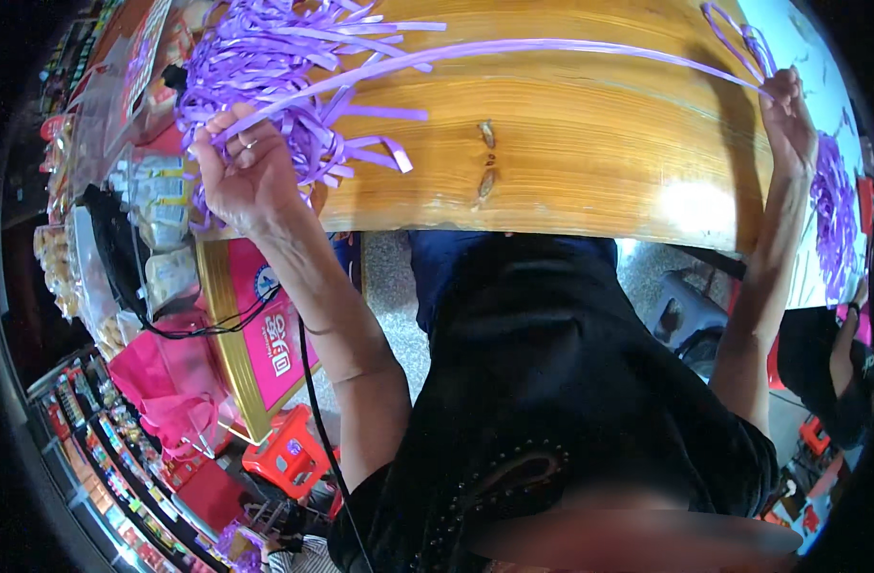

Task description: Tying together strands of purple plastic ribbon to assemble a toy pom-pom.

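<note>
A band of purple plastic strips (551, 44) is drawn out in a shallow arc above the wooden table, running from one of my hands to the other. My left hand (251, 177), with a ring on one finger, is palm up with fingers curled on the band's left end. It lies over the near edge of a heaped pile of loose purple strips (265, 62). Far to the right, my right hand (788, 124) pinches the other end. A purple loop of strip (742, 38) rises just beyond those fingers.
The glossy wooden table (570, 162) has its near edge before my body. Clear jars (160, 201) and a black cable stand left. A pink bag (165, 392) and red stool (289, 454) are lower left. At right, more purple strips (835, 210) hang near another person's arm (845, 349).
</note>
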`<state>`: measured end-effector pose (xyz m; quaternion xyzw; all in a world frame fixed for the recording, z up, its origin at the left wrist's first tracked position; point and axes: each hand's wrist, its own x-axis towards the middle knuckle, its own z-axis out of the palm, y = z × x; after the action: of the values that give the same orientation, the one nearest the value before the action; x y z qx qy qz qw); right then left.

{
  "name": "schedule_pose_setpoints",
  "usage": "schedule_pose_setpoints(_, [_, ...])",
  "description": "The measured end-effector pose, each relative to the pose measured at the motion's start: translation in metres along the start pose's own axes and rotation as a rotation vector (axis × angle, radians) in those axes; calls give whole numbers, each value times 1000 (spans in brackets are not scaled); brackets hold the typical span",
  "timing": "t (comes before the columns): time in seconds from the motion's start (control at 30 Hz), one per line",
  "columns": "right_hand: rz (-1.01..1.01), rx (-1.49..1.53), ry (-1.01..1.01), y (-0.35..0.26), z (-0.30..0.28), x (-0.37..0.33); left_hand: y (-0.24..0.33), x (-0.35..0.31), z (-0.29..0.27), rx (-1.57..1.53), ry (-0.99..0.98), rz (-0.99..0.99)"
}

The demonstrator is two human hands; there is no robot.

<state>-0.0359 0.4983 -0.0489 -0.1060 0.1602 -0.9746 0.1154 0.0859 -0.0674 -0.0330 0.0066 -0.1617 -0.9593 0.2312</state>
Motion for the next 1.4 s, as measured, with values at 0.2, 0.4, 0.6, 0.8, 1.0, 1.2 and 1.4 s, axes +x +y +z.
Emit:
schedule_pose_setpoints(0.2, [3, -178, -39, 5, 8, -5, -1, 3, -11, 183, -97, 2])
schedule_pose_setpoints(0.4, [-47, -66, 248, -3, 1, 1, -14, 0, -13, 304, 79, -62])
schedule_pose_setpoints(0.6, [-12, -187, 61, -13, -16, 6, -24, -9, 3, 322, 72, -10])
schedule_pose_setpoints(0.8, [41, -629, -158, 31, 23, 7, -54, -36, 34, 751, -95, 94])
schedule_pose_setpoints(1.0, [43, -919, 13, 152, 76, -1, -92, -70, 51, 900, -183, 145])
schedule_pose_setpoints(1.2, [-38, -1284, -178, 194, 113, -17, -108, -87, 59, 1055, -306, 155])
schedule_pose_setpoints(1.4, [89, -1118, -126, 202, 158, -29, -118, -101, 63, 1013, -337, 127])
